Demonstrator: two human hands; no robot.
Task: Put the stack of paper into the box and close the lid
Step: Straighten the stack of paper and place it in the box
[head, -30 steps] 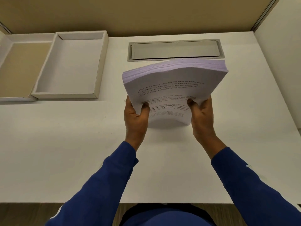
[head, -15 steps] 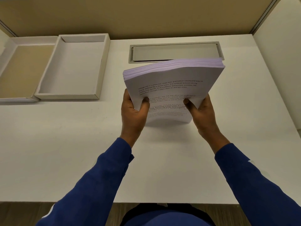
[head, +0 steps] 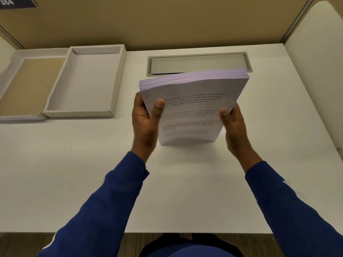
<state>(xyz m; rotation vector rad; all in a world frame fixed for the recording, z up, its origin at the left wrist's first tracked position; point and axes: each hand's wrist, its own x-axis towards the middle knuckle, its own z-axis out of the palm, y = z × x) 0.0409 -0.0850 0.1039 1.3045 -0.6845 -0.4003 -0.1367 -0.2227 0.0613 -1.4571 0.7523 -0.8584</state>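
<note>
A thick stack of paper point(head: 193, 106) with printed text stands nearly upright on its lower edge on the white desk, leaning toward me. My left hand point(head: 146, 121) grips its left side, thumb on the front sheet. My right hand point(head: 232, 125) holds its right side. An open cream box point(head: 117, 86) lies empty at the back left of the desk. Its lid point(head: 11, 67), inside facing up, rests right beside it at the far left.
A grey metal cable hatch point(head: 198, 64) is set into the desk just behind the paper. Beige partition walls close off the back and the right side. The white desk point(head: 92, 173) ends at its front edge near my body.
The stack has been tipped up from a flatter tilt and set with its lower edge on the desk. Both hands have slid up along its sides.
</note>
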